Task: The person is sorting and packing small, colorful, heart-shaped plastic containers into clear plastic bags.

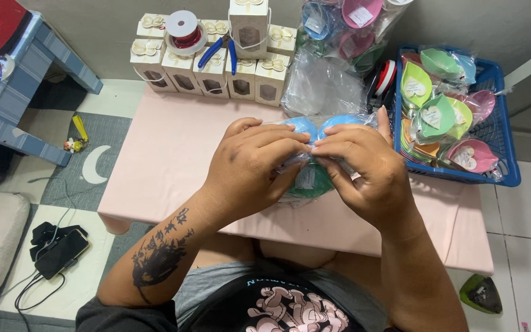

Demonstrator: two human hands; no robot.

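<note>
- Left hand (250, 169) and right hand (364, 172) both pinch a clear bag of blue and green pieces (308, 178), fingertips meeting over its top, above the pink table (173, 154).
- Bag's long axis: cannot tell, the hands cover it.
- Behind the bag: about ten cream gift boxes (210, 67), one wire spool (182, 27), one blue pliers (216, 52).
- Right of the bag, a blue basket (505, 135) at the table edge; bare tabletop lies to the left.

Bright, even light — sharp, soft shadows
</note>
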